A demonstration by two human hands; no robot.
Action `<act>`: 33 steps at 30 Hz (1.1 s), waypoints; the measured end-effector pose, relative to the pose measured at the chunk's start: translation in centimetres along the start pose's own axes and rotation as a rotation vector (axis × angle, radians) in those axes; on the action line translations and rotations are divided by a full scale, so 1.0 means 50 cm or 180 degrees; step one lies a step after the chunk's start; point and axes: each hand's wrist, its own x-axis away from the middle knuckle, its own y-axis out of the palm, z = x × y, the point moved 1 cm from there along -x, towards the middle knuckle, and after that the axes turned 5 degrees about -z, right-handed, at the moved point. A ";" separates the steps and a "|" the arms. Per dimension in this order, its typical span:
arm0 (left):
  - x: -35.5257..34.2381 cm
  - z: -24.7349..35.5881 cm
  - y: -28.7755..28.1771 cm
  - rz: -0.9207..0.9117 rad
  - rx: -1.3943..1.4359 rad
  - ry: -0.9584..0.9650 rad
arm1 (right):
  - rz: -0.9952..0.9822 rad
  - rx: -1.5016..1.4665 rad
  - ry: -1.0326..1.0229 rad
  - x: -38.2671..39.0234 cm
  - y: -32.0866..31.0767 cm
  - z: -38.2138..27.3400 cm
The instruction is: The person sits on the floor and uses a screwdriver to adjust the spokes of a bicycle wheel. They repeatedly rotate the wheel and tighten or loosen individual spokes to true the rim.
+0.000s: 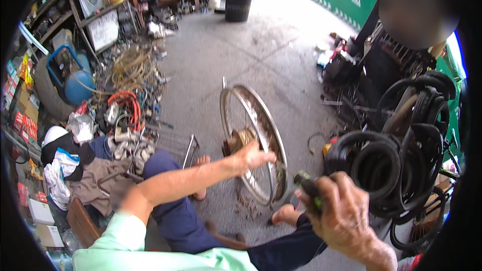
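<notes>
A spoked metal wheel rim (267,125), rusty along its inner channel, stands upright on the concrete in front of me between my bare feet. At its centre sits a brownish, rusty hub (241,139). My left hand (255,156) reaches across from the left and is closed on the near part of the rim, its fingertips partly hidden. To the right and nearer to me, my right hand (342,207) is wrapped around a black-and-green handled tool (312,193). The tool's end points toward the rim but is apart from it; its exact kind is unclear.
Used tyres (375,168) are piled at right. A blue tank (79,86), tangled hoses (131,68) and clothes (98,176) crowd the left. Small brown debris (243,206) lies under the rim. A black bucket (238,7) stands farther back; a person (419,10) is at upper right.
</notes>
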 end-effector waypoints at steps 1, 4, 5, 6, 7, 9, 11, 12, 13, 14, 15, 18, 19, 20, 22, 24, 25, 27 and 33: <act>0.002 -0.008 -0.011 -0.0018 0.0066 0.0160 | -0.0015 -0.0205 -0.0023 -0.003 0.000 0.006; -0.012 -0.034 -0.025 -0.0104 -0.0155 -0.0200 | -0.0234 -0.0584 -0.0050 -0.008 -0.002 0.021; -0.016 -0.040 -0.001 0.0440 -0.0063 -0.0101 | -0.0198 -0.0506 -0.0020 -0.004 0.000 0.017; -0.015 -0.043 0.004 0.0410 -0.0230 -0.0196 | -0.0164 -0.0431 0.0004 -0.003 0.004 0.010; -0.017 -0.043 0.000 0.0345 -0.0391 -0.0306 | -0.0131 -0.0359 0.0023 -0.003 0.009 0.001; -0.014 -0.031 -0.001 0.0411 -0.0373 -0.0399 | -0.0301 -0.0080 0.0292 -0.011 0.003 -0.019; 0.000 -0.015 -0.006 0.0552 -0.0237 -0.0362 | -0.0741 -0.0001 0.0477 -0.030 -0.014 -0.030; 0.008 -0.006 -0.005 0.0531 -0.0274 -0.0345 | -0.0671 0.0030 0.0469 -0.036 -0.010 -0.036; 0.017 0.004 -0.007 0.0522 -0.0318 -0.0331 | -0.0749 0.0017 0.0195 -0.043 -0.010 -0.034; 0.019 0.013 0.007 0.0414 -0.0277 -0.0306 | -0.0858 0.0065 -0.0025 -0.046 -0.022 -0.029; 0.017 0.012 0.016 0.0312 -0.0230 -0.0279 | -0.0973 0.0107 -0.0250 -0.049 -0.030 -0.025; 0.001 -0.005 0.045 0.0111 0.0018 -0.0348 | -0.1100 0.0183 -0.0474 -0.039 -0.043 -0.022; 0.006 -0.006 0.036 0.0207 0.0047 -0.0242 | -0.1126 0.0152 -0.0594 -0.041 -0.038 -0.019; 0.016 -0.003 0.018 0.0201 -0.0237 -0.0595 | -0.1192 -0.0166 -0.0395 -0.036 -0.034 -0.011; 0.024 -0.001 0.015 0.0333 -0.0267 -0.0606 | -0.0762 -0.0171 0.0027 -0.030 -0.015 -0.019; 0.039 0.032 0.023 0.0236 -0.0457 -0.0755 | -0.0881 -0.0280 0.1055 0.002 -0.022 -0.022; 0.027 0.005 0.028 0.0281 -0.0373 -0.0538 | -0.1100 -0.0349 0.1149 0.006 -0.033 -0.022; 0.031 0.015 0.037 0.0193 -0.0308 -0.0399 | -0.1055 0.0294 0.0241 -0.001 -0.026 -0.034; 0.015 -0.013 0.041 0.0406 -0.0295 -0.0190 | -0.1129 0.0110 0.0131 0.007 -0.028 -0.036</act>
